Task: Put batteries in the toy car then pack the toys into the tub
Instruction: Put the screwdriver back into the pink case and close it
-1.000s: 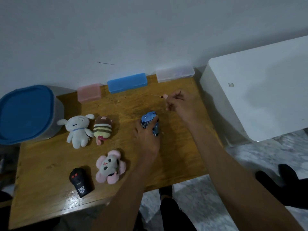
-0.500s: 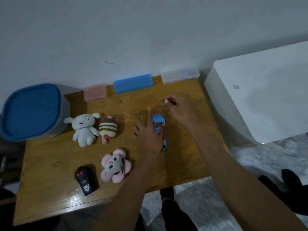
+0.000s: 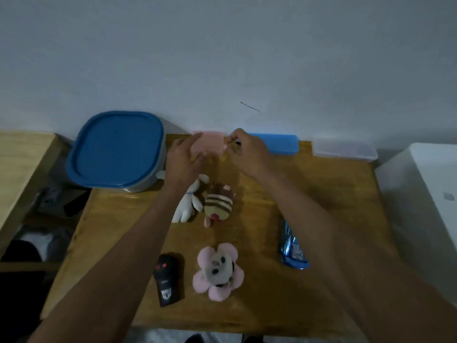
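Note:
The blue toy car (image 3: 292, 247) lies alone on the wooden table (image 3: 321, 194), right of centre, partly behind my right forearm. My left hand (image 3: 184, 162) grips the left edge of a small pink box (image 3: 209, 144) at the back of the table. My right hand (image 3: 249, 152) is at the box's right edge, fingers pinched on a thin tool whose dark tip barely shows. The grey tub (image 3: 148, 184) stands at the back left with its blue lid (image 3: 116, 149) on. A white plush (image 3: 189, 204), a striped plush (image 3: 218, 204) and a pink flower plush (image 3: 217, 271) lie on the table.
A black remote (image 3: 167, 278) lies near the front edge, left of the flower plush. A blue box (image 3: 278, 143) and a clear box (image 3: 345, 151) line the wall. A white cabinet (image 3: 420, 194) borders the table's right side, and a pale wooden surface (image 3: 19, 164) its left.
My left hand has let go of the toy car, which now lies on the table. Both hands have moved back and left to the pink box. The view has shifted left.

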Available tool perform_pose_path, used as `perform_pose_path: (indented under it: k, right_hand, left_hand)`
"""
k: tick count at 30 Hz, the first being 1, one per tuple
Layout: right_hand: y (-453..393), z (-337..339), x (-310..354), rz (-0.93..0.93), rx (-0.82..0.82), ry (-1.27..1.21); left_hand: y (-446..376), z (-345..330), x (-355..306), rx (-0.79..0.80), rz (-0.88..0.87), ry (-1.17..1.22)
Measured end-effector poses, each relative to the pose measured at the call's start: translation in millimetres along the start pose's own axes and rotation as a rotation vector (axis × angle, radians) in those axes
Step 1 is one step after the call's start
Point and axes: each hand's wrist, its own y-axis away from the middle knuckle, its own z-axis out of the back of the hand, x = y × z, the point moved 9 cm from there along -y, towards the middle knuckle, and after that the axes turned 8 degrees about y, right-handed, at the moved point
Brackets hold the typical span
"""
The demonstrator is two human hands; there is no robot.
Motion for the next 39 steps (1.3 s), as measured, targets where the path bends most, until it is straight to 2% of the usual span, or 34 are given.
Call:
perform_pose_path:
  k: [4,7,11,13,18,21,26,30,35,39]
  right_hand:
    - [-32,-45,8,0.065,0.012,0.191]
    - [-50,-69,0,0.054,0.017,0.237]
    - [-63,-84,-5,0.036,-0.006,0.254]
    - [-65,-86,-5,0.015,-0.040,0.235]
    - [-62,-84,-3,0.064,-0.114,0.277]
    - [-62,-65,4,0.093,-0.205,0.208]
    - [-78,-29,12,-0.049,-0.314,0.138]
    - [-85,-25,15,-0.117,-0.294,0.128]
    - [-74,-40,12,-0.016,-0.281,0.006]
    - [-69,-65,3,0.015,-0.200,0.130]
  left_hand:
    - [-35,-18,20,0.146,0.002,-0.048]
    - [-48,-31,37,0.192,0.048,0.038]
    - [-54,-34,32,0.153,-0.094,0.045]
    - [-58,-34,35,0.119,-0.081,0.036]
    - [-64,-33,40,0.098,-0.059,-0.009]
    - [-62,-29,39,0.082,-0.046,0.013]
    - [-58,-26,39,0.095,-0.062,-0.003]
    - [-53,-27,34,0.120,-0.108,-0.026]
    - [-60,-32,41,0.166,-0.078,-0.040]
    - [-67,-33,46,0.186,-0.066,-0.046]
